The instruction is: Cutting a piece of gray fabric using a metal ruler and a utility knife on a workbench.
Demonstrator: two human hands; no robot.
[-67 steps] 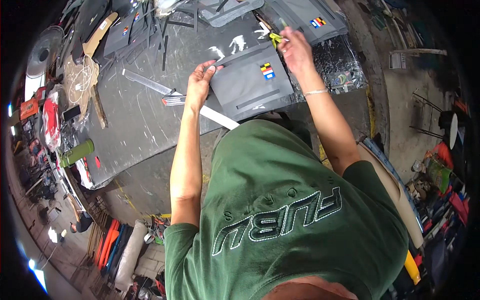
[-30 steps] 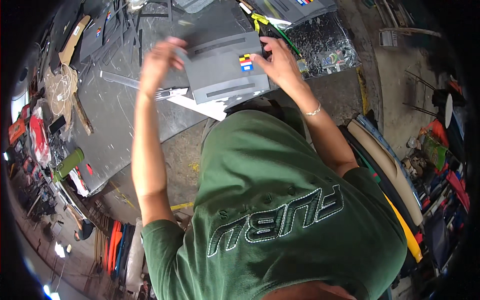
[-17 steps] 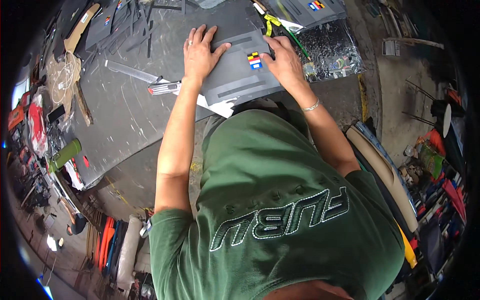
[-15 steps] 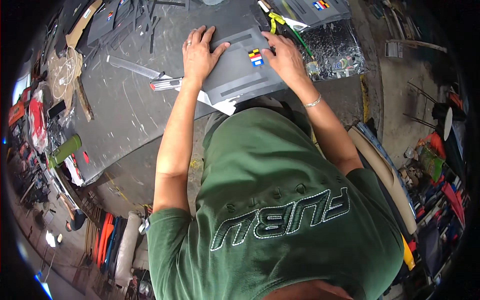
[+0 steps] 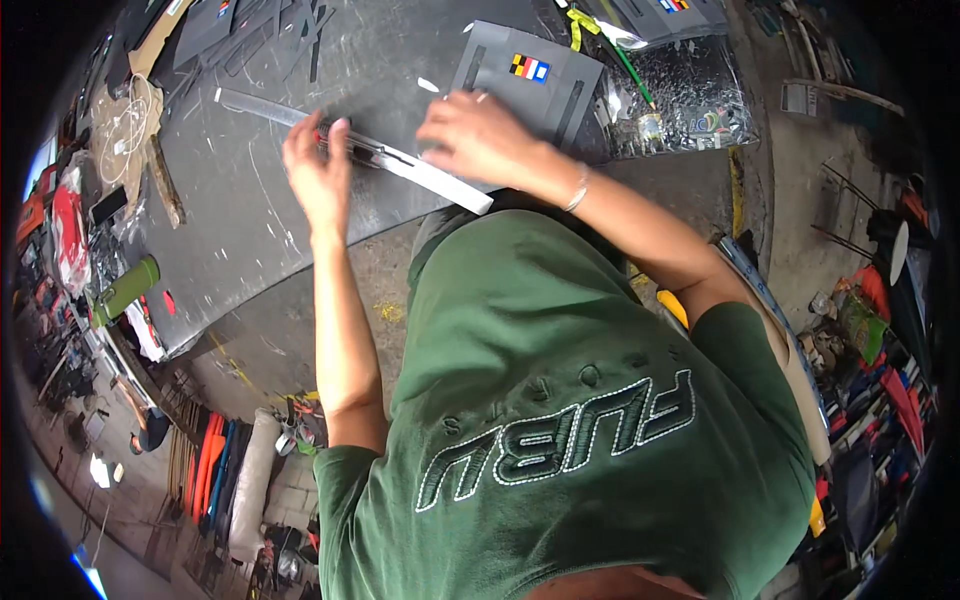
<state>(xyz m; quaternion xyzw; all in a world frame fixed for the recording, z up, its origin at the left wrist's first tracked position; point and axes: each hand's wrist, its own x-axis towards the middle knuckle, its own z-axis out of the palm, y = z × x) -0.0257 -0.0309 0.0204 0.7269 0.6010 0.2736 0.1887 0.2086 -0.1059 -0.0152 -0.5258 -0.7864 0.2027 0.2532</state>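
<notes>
My left hand (image 5: 318,180) has its thumb and fingers around the red end of a utility knife (image 5: 368,152), which lies along a long clear ruler (image 5: 262,106). A white strip (image 5: 445,185) continues from the knife toward the table's near edge. Just above that strip, my right hand (image 5: 485,135) reaches leftward with bent, parted fingers, blurred and apparently holding nothing. Beyond it lies a dark grey sheet (image 5: 505,62) with narrow dark slots and a small multicoloured flag patch (image 5: 530,68).
A second grey sheet with a patch (image 5: 655,18) lies at the far right, near a green pencil (image 5: 635,75) and a yellow tool (image 5: 582,22). Dark offcut strips (image 5: 290,35) clutter the far left. Shiny black wrapping (image 5: 690,95) covers the right corner.
Both hands have left the grey sheet, which is now farther away and turned. My left hand has moved down to the knife, now angled along the ruler. My right hand has swung left.
</notes>
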